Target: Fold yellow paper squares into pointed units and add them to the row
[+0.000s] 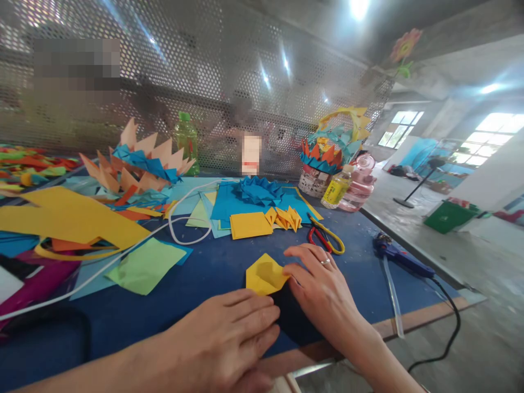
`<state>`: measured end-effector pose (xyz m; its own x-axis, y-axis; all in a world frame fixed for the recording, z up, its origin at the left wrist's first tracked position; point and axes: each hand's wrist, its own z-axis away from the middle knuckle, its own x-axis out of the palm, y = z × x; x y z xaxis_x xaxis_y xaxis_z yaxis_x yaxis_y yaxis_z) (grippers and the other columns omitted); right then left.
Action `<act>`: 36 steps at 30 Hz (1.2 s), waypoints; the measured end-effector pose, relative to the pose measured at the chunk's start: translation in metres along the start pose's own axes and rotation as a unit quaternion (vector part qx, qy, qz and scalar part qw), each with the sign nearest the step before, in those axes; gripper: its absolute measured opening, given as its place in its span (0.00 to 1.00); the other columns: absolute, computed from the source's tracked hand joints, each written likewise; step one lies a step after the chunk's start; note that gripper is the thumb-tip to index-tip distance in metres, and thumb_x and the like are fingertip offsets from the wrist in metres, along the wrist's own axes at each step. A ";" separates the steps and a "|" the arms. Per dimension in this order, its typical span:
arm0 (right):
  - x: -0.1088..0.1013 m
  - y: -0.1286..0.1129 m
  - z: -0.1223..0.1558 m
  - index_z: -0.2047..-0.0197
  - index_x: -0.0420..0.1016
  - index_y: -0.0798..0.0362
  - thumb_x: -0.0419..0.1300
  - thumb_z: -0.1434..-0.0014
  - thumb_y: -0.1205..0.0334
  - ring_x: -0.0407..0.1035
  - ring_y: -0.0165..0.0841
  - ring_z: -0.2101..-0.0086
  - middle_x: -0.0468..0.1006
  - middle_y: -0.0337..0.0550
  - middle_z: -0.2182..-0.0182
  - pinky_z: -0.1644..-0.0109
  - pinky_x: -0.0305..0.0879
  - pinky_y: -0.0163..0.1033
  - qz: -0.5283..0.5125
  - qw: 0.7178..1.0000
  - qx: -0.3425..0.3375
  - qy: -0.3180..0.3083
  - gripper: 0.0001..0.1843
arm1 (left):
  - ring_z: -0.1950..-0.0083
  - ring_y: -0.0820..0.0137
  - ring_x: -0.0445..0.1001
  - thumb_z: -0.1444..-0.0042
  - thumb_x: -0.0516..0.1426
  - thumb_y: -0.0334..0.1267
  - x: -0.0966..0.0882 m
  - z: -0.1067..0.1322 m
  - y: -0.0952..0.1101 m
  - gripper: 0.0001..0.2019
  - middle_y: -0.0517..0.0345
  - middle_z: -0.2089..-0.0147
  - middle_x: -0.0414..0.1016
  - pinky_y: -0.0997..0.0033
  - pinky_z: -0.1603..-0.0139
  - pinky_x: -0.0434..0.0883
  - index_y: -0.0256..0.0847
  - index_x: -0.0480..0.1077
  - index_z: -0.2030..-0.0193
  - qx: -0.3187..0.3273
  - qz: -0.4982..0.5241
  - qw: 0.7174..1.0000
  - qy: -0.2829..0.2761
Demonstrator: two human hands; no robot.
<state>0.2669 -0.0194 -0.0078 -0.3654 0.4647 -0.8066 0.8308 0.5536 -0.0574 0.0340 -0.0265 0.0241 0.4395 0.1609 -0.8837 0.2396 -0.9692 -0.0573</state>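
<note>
A small folded piece of yellow paper (264, 274) is between my two hands on the blue tabletop. My right hand (321, 284), wearing a ring, pinches the paper's right corner between thumb and fingers. My left hand (233, 333) holds the near edge, its fingers close together and its thumb hidden underneath. Just beyond lie a stack of yellow paper rectangles (251, 225) and a row of folded yellow pieces (287, 218). Behind them, a ring of folded blue paper (260, 191) rests on blue sheets (223, 202).
Scissors (331, 234) and a blue glue gun (403, 259) lie at the right. A white cable (135, 248) crosses the paper sheets at left. Peach-and-blue folded paper (139, 158), a green bottle (186, 142) and a yellow-labelled bottle (336, 188) stand along the perforated panel (262, 71).
</note>
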 end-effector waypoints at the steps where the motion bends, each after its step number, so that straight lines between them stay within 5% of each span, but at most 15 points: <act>1: -0.002 -0.003 0.003 0.63 0.75 0.54 0.57 0.38 0.76 0.66 0.44 0.49 0.77 0.47 0.52 0.45 0.64 0.50 -0.006 1.000 0.000 0.004 0.09 | 0.47 0.62 0.79 0.26 0.42 0.40 0.002 0.001 0.001 0.22 0.49 0.49 0.81 0.65 0.42 0.73 0.34 0.76 0.51 -0.009 -0.001 1.000 0.012; 5: -0.007 -0.022 0.012 0.60 0.73 0.53 0.55 0.36 0.75 0.68 0.38 0.53 0.79 0.41 0.58 0.48 0.61 0.44 -0.084 0.996 -0.015 0.002 0.09 | 0.55 0.62 0.80 0.27 0.41 0.36 0.012 0.003 0.000 0.23 0.49 0.57 0.82 0.63 0.48 0.76 0.33 0.77 0.58 -0.070 -0.035 0.995 0.069; 10: -0.006 -0.039 0.018 0.60 0.74 0.52 0.56 0.33 0.71 0.70 0.36 0.55 0.80 0.39 0.62 0.46 0.59 0.43 -0.145 0.989 -0.022 0.003 0.06 | 0.66 0.62 0.77 0.36 0.51 0.30 0.014 0.003 -0.002 0.12 0.56 0.69 0.76 0.61 0.63 0.77 0.39 0.71 0.69 -0.089 -0.045 0.994 0.051; 14: 0.000 -0.045 0.018 0.61 0.75 0.52 0.59 0.33 0.69 0.70 0.36 0.57 0.81 0.39 0.63 0.49 0.62 0.43 -0.166 0.986 -0.015 0.020 0.04 | 0.62 0.60 0.77 0.40 0.58 0.35 0.018 0.007 -0.002 0.04 0.54 0.64 0.76 0.60 0.61 0.75 0.38 0.68 0.65 -0.082 -0.060 0.993 0.068; 19: -0.001 -0.049 0.016 0.59 0.76 0.52 0.61 0.35 0.68 0.71 0.34 0.59 0.81 0.38 0.62 0.51 0.65 0.42 -0.199 0.980 -0.007 0.027 0.03 | 0.55 0.63 0.76 0.38 0.60 0.45 0.023 0.015 -0.005 0.13 0.54 0.54 0.76 0.65 0.56 0.73 0.41 0.67 0.54 -0.124 0.073 0.989 0.016; 25: -0.016 -0.038 0.026 0.58 0.76 0.53 0.60 0.36 0.72 0.72 0.33 0.59 0.81 0.41 0.61 0.52 0.68 0.40 -0.195 0.981 -0.001 0.003 0.06 | 0.54 0.65 0.77 0.34 0.53 0.36 0.026 0.020 -0.008 0.05 0.55 0.53 0.77 0.66 0.53 0.71 0.41 0.67 0.53 -0.147 0.118 0.982 0.015; 28: -0.022 -0.033 0.033 0.54 0.77 0.53 0.55 0.37 0.76 0.72 0.32 0.59 0.81 0.42 0.57 0.53 0.69 0.39 -0.185 0.982 -0.013 -0.022 0.14 | 0.56 0.67 0.76 0.32 0.48 0.28 0.028 0.019 -0.012 0.09 0.57 0.55 0.78 0.69 0.54 0.70 0.42 0.68 0.55 -0.137 0.135 0.980 0.042; 36: -0.017 -0.029 0.040 0.52 0.78 0.54 0.52 0.43 0.78 0.74 0.32 0.58 0.82 0.43 0.57 0.53 0.70 0.39 -0.182 0.982 -0.057 0.006 0.21 | 0.61 0.75 0.75 0.33 0.56 0.31 0.028 0.010 -0.025 0.06 0.63 0.62 0.76 0.79 0.58 0.69 0.42 0.71 0.63 -0.219 0.349 0.911 0.026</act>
<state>0.2658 -0.0709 -0.0163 -0.6351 0.2295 -0.7376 0.5923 0.7575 -0.2744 0.0314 0.0003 -0.0039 0.6549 -0.4459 -0.6101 0.2037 -0.6733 0.7108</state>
